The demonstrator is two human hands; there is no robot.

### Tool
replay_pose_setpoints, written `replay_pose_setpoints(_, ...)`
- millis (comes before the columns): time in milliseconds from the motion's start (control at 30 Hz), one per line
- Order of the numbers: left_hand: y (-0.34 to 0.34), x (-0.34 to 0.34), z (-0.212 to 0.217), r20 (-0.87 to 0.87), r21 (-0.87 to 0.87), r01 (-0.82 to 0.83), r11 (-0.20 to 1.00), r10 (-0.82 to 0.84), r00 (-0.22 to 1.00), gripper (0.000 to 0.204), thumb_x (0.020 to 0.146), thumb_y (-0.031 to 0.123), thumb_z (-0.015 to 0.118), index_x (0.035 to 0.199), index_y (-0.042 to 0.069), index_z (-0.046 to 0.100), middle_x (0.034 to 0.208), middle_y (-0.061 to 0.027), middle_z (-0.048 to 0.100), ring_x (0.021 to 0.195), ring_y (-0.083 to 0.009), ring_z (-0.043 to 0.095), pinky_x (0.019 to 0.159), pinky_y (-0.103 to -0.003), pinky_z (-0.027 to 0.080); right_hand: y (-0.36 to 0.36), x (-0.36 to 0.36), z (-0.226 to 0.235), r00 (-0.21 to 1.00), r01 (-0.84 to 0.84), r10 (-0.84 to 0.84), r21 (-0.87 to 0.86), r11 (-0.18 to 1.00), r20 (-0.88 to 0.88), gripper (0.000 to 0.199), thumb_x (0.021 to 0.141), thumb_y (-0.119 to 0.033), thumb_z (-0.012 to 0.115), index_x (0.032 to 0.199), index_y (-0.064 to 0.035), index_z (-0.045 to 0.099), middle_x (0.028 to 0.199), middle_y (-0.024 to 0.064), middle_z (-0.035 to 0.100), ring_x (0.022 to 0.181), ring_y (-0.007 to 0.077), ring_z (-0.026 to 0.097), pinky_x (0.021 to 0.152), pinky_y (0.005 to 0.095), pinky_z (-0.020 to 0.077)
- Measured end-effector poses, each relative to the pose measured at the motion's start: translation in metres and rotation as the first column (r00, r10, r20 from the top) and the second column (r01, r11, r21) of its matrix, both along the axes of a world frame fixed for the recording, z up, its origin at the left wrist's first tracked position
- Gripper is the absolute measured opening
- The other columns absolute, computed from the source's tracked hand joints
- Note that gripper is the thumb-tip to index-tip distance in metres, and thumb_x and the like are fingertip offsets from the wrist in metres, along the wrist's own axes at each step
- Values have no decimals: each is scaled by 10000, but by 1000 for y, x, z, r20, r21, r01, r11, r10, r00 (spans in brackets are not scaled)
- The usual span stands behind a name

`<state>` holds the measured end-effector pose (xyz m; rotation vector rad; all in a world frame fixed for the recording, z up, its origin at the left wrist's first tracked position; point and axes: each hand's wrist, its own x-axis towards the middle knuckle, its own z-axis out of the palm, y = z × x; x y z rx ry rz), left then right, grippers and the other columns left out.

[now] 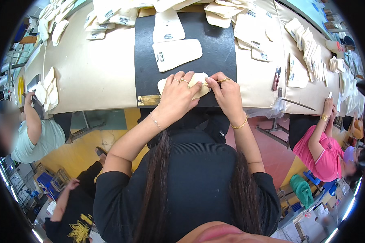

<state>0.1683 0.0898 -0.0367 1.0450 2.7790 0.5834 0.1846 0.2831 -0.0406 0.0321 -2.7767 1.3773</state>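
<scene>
On the dark mat lies a cream, padded-looking cut piece (201, 92), partly covered by my hands. My left hand (176, 95) grips it from above, fingers curled over its top and thumb side close to its right edge. My right hand (227, 95) pinches a thin gold-coloured tool (222, 80) whose tip meets the piece beside my left fingers. The tool's exact kind cannot be made out. Just beyond my hands rests a similar piece (178, 54) with a small dark printed label, and another labelled piece (168, 26) lies farther up the mat.
Piles of cream pieces (251, 26) lie along the table's far side. Red-handled snips (276, 78) and a long dark pointed tool (298, 104) lie to the right. A metal strip (149, 100) marks the mat's near left corner. Co-workers sit at both sides.
</scene>
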Motion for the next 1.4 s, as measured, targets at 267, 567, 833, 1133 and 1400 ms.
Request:
replay_pose_setpoints(267, 1, 0, 0, 0, -13, -5, 1000, 5, 1000, 473, 764, 240, 822, 1201, 113, 695, 1377, -154, 562, 1258, -342, 515, 1071, -471, 400, -1, -5, -1, 983, -107, 130, 174, 979, -128, 153, 928, -199, 702, 903, -50, 684, 795, 84, 677, 784, 283, 660, 725, 390, 525)
replay_pose_setpoints(567, 1, 0, 1, 24, 7, -14, 1000, 13, 1000, 484, 740, 235, 834, 1184, 100, 697, 1353, -149, 562, 1242, -334, 519, 1070, -459, 395, 4, -12, 11, 960, -271, 281, 240, 932, -9, 119, 910, -161, 706, 899, -47, 677, 875, 97, 672, 826, 290, 668, 735, 384, 539)
replay_pose_setpoints(833, 0, 0, 0, 23, 10, -9, 1000, 9, 1000, 487, 750, 236, 828, 1188, 84, 680, 1348, -153, 560, 1240, -336, 516, 1061, -461, 396, -8, -3, 5, 979, -171, 192, 243, 955, -63, 76, 889, -65, 715, 951, -26, 694, 845, 120, 635, 789, 330, 658, 692, 401, 521)
replay_pose_setpoints(1133, -1, 0, -5, 15, 11, -5, 1000, 5, 1000, 479, 753, 244, 828, 1186, 97, 683, 1366, -161, 555, 1255, -342, 508, 1072, -469, 388, -13, -7, 0, 987, -110, 141, 304, 946, -81, 100, 877, -87, 721, 854, -20, 651, 820, 114, 595, 779, 308, 631, 702, 412, 520)
replay_pose_setpoints(1400, -4, 4, -11, -36, 59, -11, 998, 13, 999, 502, 774, 275, 830, 1233, 132, 685, 1396, -161, 548, 1279, -353, 496, 1086, -476, 382, -5, -4, 0, 985, -168, 175, 229, 959, -12, 103, 936, -110, 685, 949, -8, 685, 864, 111, 633, 810, 289, 651, 734, 380, 532)
